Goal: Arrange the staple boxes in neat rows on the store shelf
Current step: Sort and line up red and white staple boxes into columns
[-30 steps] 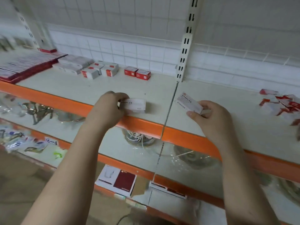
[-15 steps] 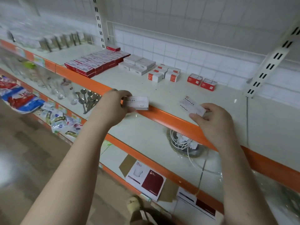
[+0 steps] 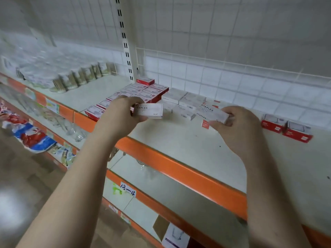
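Hands are hovering over the shelf [image 3: 188,149], each one gripping a white staple box. Left hand [image 3: 120,115] is curling its fingers [image 3: 138,119] round the near end of the left box [image 3: 149,110], which is being held level above the shelf's front part, its "STAPLES" print facing up. Right hand [image 3: 238,127] is pinching the right box [image 3: 213,113] between thumb and fingertips, tilted, just in front of the white boxes already lying on the shelf.

Behind the hands, a block of red boxes [image 3: 143,92] is lying flat in rows, reaching from the orange front rail [image 3: 179,169] back toward the slotted upright [image 3: 125,42], with one more red box sitting on top at the back. Right beside that block, a group of white boxes [image 3: 182,101] is crowding the middle, standing directly behind both held boxes. Two red boxes [image 3: 284,127] are sitting apart at the right, near the white grid wall [image 3: 232,51].

Left hand is hiding part of the red rows, and the right box is covering several white ones; a small red-ended box [image 3: 205,124] is peeking out under it. Stock at the far left is too blurred to identify. Lower shelves are showing only smeared packets and a handwritten tag [image 3: 128,189], and the picture's edge is cutting off both forearms.
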Motion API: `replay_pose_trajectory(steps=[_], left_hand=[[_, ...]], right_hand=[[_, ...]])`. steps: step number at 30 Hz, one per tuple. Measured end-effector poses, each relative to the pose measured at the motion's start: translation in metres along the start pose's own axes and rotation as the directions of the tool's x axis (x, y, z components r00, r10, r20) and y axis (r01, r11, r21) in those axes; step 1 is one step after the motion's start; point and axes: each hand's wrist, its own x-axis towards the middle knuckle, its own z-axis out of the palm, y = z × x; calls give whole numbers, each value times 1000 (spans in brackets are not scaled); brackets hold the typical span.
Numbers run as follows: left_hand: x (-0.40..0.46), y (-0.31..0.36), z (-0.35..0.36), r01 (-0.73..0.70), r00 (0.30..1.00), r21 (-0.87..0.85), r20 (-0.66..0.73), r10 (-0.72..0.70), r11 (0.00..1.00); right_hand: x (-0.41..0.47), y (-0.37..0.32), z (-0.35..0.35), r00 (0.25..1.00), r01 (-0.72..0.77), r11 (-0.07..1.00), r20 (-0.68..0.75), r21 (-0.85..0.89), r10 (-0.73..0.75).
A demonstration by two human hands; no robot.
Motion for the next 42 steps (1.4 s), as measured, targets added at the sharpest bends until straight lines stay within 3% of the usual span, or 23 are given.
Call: replay_pose_trajectory(steps=[12,26,42], left_hand=[[100,-39,33,-122,985,-97,113,133,988],[165,-63,41,-307,882,-202,306,358,930],[164,-41,58,-323,836,-134,425,349,937]], right_hand=[[38,-41,39,987,-145,986,52,-82,149],[71,-65,93,929,-335,897,61,-289,366],[68,-51,103,896,-436,878,-1,-198,444]])
